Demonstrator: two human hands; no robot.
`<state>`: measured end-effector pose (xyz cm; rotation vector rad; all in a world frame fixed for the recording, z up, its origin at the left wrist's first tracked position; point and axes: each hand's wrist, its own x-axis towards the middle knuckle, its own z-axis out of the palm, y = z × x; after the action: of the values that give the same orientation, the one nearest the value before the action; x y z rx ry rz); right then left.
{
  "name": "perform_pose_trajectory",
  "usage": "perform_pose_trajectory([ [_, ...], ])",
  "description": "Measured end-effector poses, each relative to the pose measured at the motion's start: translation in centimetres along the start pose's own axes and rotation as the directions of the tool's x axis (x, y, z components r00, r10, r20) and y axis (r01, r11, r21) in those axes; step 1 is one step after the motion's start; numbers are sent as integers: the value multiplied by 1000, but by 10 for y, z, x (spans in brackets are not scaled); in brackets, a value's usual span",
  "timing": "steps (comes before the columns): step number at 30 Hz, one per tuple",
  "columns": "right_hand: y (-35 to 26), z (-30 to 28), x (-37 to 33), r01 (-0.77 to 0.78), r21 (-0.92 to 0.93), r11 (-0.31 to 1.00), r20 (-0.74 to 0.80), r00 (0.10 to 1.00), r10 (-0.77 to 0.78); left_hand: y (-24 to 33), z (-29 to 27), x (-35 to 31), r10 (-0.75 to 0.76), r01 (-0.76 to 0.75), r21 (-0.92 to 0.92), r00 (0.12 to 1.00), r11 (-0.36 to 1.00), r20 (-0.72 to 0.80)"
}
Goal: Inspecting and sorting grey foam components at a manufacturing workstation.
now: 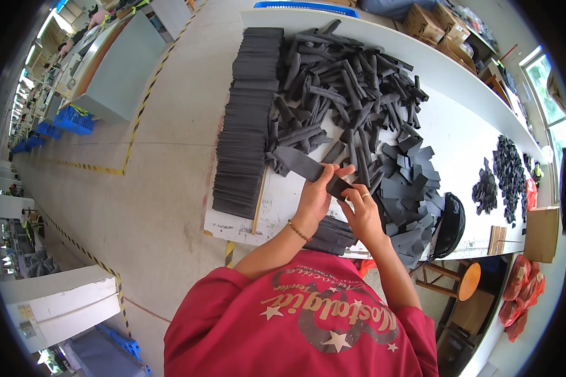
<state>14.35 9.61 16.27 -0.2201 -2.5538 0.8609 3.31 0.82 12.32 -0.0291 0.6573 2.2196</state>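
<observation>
A long dark grey fabric strip (pixel 299 163) is stretched between my hands above the near part of the white table (pixel 449 119). My left hand (pixel 314 200) grips it around the middle, fingers wrapped over it. At its near right end, my right hand (pixel 362 213) pinches the strip. To the left runs a tall, neat row of stacked dark strips (pixel 248 119). Beyond my hands lies a loose heap of curled dark pieces (pixel 358 88), and to the right a heap of flatter dark pieces (pixel 404 195). Close to my body sits a small stack of dark strips (pixel 328 235), partly hidden by my arms.
A black rounded bag-like thing (pixel 450 226) rests at the table's right part, with smaller dark piles (pixel 507 176) farther right. A raised white board (pixel 465 75) edges the far side. A wooden stool (pixel 469 281) and red plastic bags (pixel 523 286) are at the right.
</observation>
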Motion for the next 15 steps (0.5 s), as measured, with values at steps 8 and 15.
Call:
perform_pose_trajectory([
  [8,8,-11,14,41,109,993,4,999,-42,24,11,10,158,-162,-68,985,984,-63],
  [15,6,-4,27,80,164,983,-42,996,-74,6,15,4,164,-164,-102,986,981,-7],
])
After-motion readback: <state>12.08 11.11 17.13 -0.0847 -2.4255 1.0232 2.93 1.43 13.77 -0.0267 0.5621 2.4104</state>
